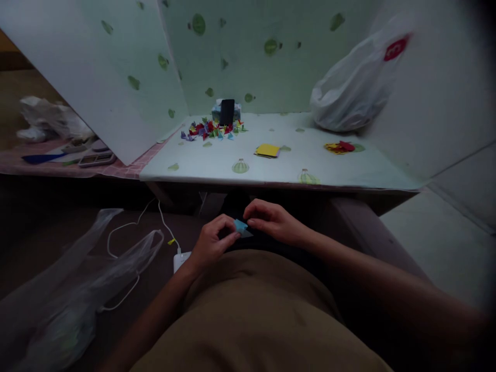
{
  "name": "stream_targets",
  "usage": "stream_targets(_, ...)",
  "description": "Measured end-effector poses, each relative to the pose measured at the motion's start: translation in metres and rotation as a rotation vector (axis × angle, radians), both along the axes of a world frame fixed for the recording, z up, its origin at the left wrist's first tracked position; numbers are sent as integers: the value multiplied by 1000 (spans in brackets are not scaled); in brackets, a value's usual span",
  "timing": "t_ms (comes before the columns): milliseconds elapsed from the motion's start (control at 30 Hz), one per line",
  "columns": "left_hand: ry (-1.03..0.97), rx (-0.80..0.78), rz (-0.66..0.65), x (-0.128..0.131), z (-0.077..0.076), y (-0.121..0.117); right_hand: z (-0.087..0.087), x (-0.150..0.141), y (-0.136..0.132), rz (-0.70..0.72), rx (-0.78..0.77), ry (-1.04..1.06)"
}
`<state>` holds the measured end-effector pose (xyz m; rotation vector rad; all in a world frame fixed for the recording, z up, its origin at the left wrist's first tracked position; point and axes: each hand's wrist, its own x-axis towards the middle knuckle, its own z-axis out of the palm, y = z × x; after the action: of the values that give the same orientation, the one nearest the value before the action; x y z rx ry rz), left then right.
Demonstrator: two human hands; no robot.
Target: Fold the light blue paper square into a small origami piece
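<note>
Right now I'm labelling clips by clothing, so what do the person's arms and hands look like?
Both arms are bare to the edge of the picture, with no sleeves in view. The left hand and right hand wear no gloves, and no rings or watch can be made out in the dim light. A tan garment covers the body.

The small blue piece (241, 226) pinched between the left hand (212, 242) and the right hand (271, 221) looks like thin matt paper, creased. On the table (271, 170) above it, the covering looks like smooth printed sheet with a faint sheen. The yellow stack (267, 150) on it is flat matt paper, and the coloured folded bits (211, 129) behind that stack look like paper too. Right of the stack, the white bag (351, 90) is thin, crinkled, slightly glossy plastic.
</note>
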<state>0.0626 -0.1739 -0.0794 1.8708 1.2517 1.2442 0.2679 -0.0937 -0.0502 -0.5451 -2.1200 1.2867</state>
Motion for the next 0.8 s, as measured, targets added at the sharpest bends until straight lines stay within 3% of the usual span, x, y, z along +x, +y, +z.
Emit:
stream_targets(167,17,70,82,0,0,-2,1,1,1,9,62,-25)
stream_targets(500,44,144,87,4,0,-3,-7,-5,-6,-49,90,-5)
stream_targets(800,-149,-3,236,12,-11,-10,-11,-7,-10,-123,87,-5)
